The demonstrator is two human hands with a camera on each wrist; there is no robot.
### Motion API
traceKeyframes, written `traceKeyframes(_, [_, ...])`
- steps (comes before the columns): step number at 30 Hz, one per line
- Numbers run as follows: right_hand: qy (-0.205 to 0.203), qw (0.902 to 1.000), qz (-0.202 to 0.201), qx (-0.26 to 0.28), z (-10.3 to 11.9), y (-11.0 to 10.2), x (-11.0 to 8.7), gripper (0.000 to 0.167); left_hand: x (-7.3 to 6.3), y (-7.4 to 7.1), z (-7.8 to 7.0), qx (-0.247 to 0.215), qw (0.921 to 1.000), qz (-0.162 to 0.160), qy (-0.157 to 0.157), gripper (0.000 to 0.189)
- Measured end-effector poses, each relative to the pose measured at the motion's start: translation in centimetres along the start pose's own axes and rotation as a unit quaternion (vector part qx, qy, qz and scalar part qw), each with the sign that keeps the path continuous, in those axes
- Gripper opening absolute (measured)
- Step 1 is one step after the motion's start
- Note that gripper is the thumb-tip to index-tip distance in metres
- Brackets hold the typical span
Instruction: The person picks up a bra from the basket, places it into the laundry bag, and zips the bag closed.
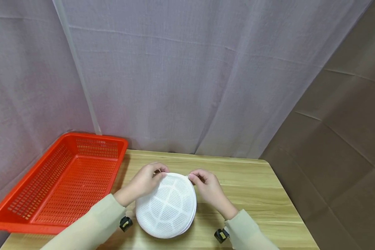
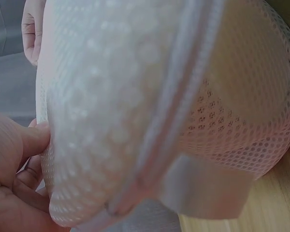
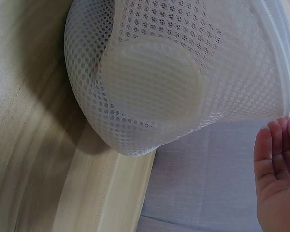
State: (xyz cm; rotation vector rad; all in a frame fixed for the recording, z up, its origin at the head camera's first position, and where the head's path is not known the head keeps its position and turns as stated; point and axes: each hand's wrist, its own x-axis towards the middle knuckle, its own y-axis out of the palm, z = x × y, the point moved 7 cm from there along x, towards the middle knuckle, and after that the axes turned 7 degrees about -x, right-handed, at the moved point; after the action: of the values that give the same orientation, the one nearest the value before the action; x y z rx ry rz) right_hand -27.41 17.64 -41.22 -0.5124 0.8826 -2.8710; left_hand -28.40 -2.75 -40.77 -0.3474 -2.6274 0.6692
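A round white mesh laundry bag (image 1: 166, 210) stands tilted on the wooden table, its domed top toward me. My left hand (image 1: 148, 180) pinches the bag's far left rim between thumb and fingers. At the far right rim, my right hand (image 1: 208, 185) pinches a small spot on the edge where the zipper (image 3: 284, 53) runs; whether it holds the zipper's pull is too small to tell. In the right wrist view a pale round disc (image 3: 152, 79) shows through the mesh side. The left wrist view shows the zipper band crossing the bag close up, blurred.
A red plastic basket (image 1: 110, 180) with slotted walls stands on the left, beside my left forearm. The wooden table (image 1: 247, 194) extends to the right of the bag. Grey curtain (image 1: 175, 86) hangs behind the table, and brown cloth (image 1: 340, 156) borders the right.
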Motion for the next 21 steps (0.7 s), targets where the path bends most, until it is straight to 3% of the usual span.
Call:
traceKeyframes(7, [-0.002,0.9999,0.011,0.006,2.9,-0.5,-0.8,0.008,-0.1,0.0,0.0,-0.001,1.0000,0.000,0.000,0.013])
traceKeyframes(14, [-0.005,1.0000,0.001,-0.004,2.9,-0.7,-1.0,0.008,-0.2,-0.5,0.8,0.007,0.9991,-0.017,-0.038,0.014])
traceKeyframes(21, [-0.004,1.0000,0.002,-0.005,2.7,-0.7,-1.0,0.008,-0.2,-0.8,1.1,0.007,0.9987,-0.025,-0.044,0.013])
